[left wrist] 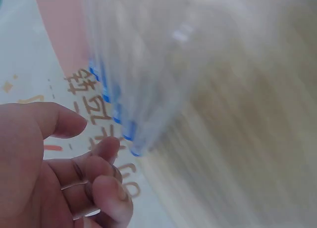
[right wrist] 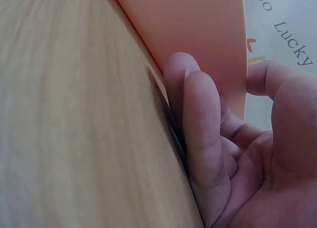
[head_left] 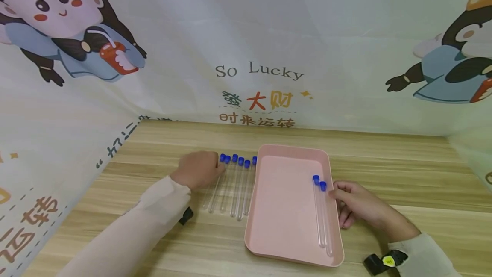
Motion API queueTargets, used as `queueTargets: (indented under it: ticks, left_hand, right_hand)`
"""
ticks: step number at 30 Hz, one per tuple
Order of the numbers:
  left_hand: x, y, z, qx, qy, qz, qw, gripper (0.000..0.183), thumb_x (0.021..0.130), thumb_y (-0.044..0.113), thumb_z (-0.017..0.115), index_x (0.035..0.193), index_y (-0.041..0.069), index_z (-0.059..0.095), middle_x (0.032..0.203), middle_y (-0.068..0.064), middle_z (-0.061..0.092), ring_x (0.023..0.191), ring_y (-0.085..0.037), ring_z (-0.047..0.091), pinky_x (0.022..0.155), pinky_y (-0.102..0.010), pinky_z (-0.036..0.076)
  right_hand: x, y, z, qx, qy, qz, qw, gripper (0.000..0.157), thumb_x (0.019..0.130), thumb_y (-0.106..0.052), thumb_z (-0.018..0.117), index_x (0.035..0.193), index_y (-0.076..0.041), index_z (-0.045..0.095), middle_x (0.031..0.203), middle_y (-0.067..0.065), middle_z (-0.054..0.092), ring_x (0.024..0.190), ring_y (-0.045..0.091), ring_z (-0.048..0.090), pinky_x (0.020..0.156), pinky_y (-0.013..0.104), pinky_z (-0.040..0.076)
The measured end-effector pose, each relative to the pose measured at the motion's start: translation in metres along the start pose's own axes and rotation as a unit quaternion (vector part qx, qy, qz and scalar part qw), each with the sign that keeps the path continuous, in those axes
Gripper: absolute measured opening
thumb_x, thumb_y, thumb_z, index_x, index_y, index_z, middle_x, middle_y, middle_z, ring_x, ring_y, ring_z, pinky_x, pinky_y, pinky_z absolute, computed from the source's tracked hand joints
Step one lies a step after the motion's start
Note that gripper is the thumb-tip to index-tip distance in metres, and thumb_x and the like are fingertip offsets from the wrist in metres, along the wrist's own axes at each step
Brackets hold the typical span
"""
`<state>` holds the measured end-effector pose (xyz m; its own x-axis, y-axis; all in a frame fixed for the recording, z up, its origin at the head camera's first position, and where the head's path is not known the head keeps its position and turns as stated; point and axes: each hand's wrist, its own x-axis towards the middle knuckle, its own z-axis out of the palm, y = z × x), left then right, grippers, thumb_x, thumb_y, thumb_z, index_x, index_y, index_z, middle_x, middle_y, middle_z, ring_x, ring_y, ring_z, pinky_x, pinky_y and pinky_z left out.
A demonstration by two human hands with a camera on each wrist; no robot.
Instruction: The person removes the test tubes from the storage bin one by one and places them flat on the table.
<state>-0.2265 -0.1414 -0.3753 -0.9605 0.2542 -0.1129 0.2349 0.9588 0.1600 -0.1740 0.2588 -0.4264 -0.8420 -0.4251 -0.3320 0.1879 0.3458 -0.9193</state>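
On the table, several clear test tubes with blue caps [head_left: 241, 161] lie side by side, left of a pink tray [head_left: 284, 213]. Beside the leftmost caps is my left hand [head_left: 197, 169]. The left wrist view shows its thumb and loosely bent fingers [left wrist: 114, 196] apart, with nothing between them and the capped ends close by. Two more capped tubes [head_left: 320, 215] lie inside the tray along its right side. My right hand [head_left: 357, 204] pinches the tray's right wall. In the right wrist view, the thumb is over the rim and the other fingers [right wrist: 200, 124] are against the outside.
The wood-grain table [head_left: 207, 251] meets a printed white backdrop [head_left: 184, 76] at the back and both sides. Black straps [head_left: 384, 262] hang at the wrists. The tray's raised rim stands between the loose tubes and the right hand.
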Motion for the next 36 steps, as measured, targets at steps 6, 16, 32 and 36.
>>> queueTargets:
  ticks: [6, 16, 32, 36]
  left_hand:
    - [0.0, 0.019, -0.007, -0.003, 0.017, 0.02, 0.9997, 0.041, 0.098, 0.034, 0.053, 0.062, 0.018, 0.043, 0.053, 0.006, 0.039, 0.048, -0.01, 0.035, 0.043, -0.027, 0.027]
    - [0.001, 0.056, -0.013, 0.012, 0.047, 0.076, 0.9959, 0.037, 0.095, 0.026, 0.052, 0.061, 0.02, 0.039, 0.052, 0.008, 0.033, 0.049, -0.009, 0.031, 0.046, -0.027, 0.023]
    - [0.004, 0.109, -0.025, 0.028, 0.052, 0.129, 0.9899, 0.038, 0.098, 0.029, 0.051, 0.063, 0.019, 0.039, 0.052, 0.008, 0.034, 0.048, -0.009, 0.033, 0.047, -0.03, 0.03]
    - [0.003, 0.119, -0.026, 0.022, 0.058, 0.145, 0.9875, 0.039, 0.096, 0.028, 0.054, 0.061, 0.018, 0.04, 0.052, 0.008, 0.034, 0.047, -0.009, 0.035, 0.045, -0.029, 0.031]
  right_hand:
    - [0.0, -0.001, 0.0, -0.003, -0.001, -0.002, 1.0, 0.031, 0.101, -0.025, 0.047, 0.108, 0.005, 0.053, 0.072, 0.004, 0.064, 0.054, 0.012, 0.064, 0.05, 0.029, 0.055]
    - [0.001, -0.002, 0.0, 0.015, 0.003, 0.004, 1.0, 0.05, 0.107, -0.037, 0.036, 0.118, 0.008, 0.054, 0.076, 0.005, 0.063, 0.054, 0.014, 0.064, 0.05, 0.032, 0.056]
    - [-0.001, -0.002, -0.003, 0.031, -0.011, -0.001, 0.999, 0.055, 0.108, -0.042, 0.033, 0.12, 0.009, 0.052, 0.077, 0.005, 0.062, 0.054, 0.013, 0.065, 0.051, 0.031, 0.056]
    - [-0.001, -0.002, -0.003, 0.034, -0.011, 0.0, 0.999, 0.055, 0.108, -0.042, 0.033, 0.122, 0.009, 0.05, 0.077, 0.004, 0.061, 0.054, 0.013, 0.065, 0.051, 0.031, 0.056]
